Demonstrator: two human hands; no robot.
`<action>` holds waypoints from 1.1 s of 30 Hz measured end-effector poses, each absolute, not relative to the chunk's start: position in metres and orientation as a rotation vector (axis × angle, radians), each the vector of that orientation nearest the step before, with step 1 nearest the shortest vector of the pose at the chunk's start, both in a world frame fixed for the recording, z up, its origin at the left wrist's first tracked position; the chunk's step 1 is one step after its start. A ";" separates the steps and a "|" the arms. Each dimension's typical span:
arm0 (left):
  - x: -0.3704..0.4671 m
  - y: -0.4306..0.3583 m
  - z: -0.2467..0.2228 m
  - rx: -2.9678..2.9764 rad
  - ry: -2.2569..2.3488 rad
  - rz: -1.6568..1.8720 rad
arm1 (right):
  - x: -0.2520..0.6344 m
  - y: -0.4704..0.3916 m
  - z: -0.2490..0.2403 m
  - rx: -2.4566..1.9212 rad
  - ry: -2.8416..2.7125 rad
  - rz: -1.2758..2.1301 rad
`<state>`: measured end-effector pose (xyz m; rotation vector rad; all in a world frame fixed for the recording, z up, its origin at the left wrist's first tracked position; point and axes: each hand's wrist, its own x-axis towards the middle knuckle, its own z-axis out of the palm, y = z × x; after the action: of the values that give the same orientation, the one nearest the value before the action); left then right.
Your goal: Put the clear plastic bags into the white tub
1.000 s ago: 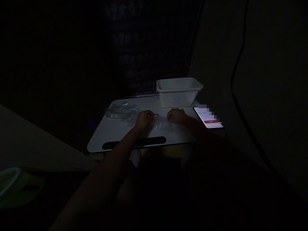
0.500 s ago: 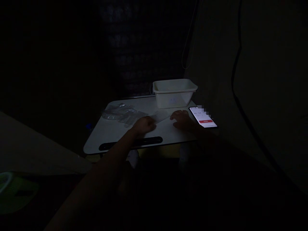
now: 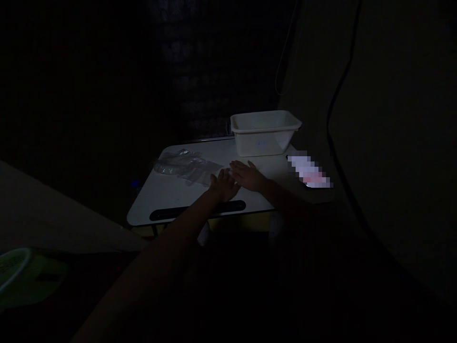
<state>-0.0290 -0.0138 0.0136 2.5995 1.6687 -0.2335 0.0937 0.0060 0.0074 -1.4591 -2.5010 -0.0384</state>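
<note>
Left hand: your left hand [image 3: 224, 186] lies with its fingers spread, low over the table [image 3: 143, 205].
Right hand: your right hand [image 3: 248, 176] meets it, fingers extended and thumb apart; you cannot tell what is under your palms.
Clear plastic bags [image 3: 193, 167]: flat on the table, just left of your hands.
White bin [image 3: 264, 143]: beyond your right hand.
Phone [image 3: 309, 170]: right of your hands, screen lit.

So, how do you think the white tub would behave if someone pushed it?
The tub looks thin-walled, so probably light and quick to slide. Its walls hold their shape, suggesting stiffness. Its flat-looking seat makes tipping seem unlikely under a gentle, low push.
</note>
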 end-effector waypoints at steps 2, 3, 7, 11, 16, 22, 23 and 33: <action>-0.034 -0.012 0.015 2.620 1.620 -0.234 | 0.089 0.007 0.004 -1.441 -2.532 -0.032; -0.038 -0.011 0.016 2.629 1.600 -0.230 | 0.088 0.007 0.002 -1.434 -2.548 -0.029; -0.048 -0.009 0.015 2.655 1.560 -0.225 | 0.090 0.004 -0.003 -1.428 -2.579 -0.023; -0.049 -0.010 0.013 2.677 1.556 -0.188 | 0.090 0.000 -0.006 -1.456 -2.563 -0.095; -0.045 -0.012 0.011 2.671 1.594 -0.131 | 0.089 0.000 -0.009 -1.477 -2.583 -0.147; -0.043 -0.011 0.010 2.657 1.635 -0.187 | 0.092 -0.002 -0.007 -1.495 -2.572 -0.118; -0.043 -0.011 0.010 2.657 1.636 -0.200 | 0.093 -0.002 -0.007 -1.513 -2.558 -0.111; -0.042 -0.013 0.014 2.649 1.627 -0.218 | 0.133 0.010 -0.014 -1.645 -2.472 -0.189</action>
<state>-0.0424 -0.0130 0.0144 2.6488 1.6266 -0.2185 0.1329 0.0099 -0.0139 -1.6447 -2.4721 -0.1894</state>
